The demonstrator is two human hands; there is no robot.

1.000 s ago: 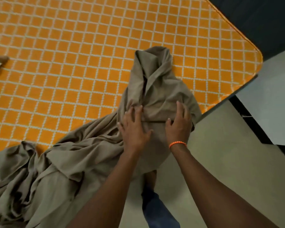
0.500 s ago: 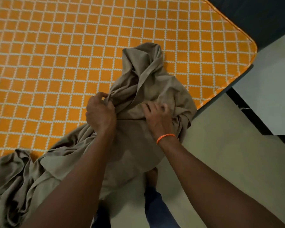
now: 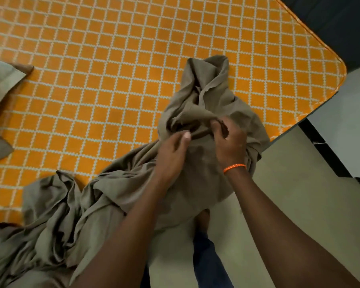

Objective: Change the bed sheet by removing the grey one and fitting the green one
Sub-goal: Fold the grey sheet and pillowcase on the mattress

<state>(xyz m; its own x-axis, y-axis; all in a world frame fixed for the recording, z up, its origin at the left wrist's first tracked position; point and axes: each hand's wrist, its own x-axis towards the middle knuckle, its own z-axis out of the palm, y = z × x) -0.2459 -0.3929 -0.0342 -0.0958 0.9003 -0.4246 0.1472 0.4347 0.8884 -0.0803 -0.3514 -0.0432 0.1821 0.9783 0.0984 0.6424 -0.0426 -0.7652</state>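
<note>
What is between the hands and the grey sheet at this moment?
Nothing visible. The left hand and the right hand are both already closed on folds of the grey sheet, bunched near the corner of the orange mattress.

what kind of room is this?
Most likely a bedroom: a bare orange quilted mattress fills the view, a grey sheet lies bunched on it in both hands, left hand and right hand, and part of a pillow shows at the left edge.
</note>
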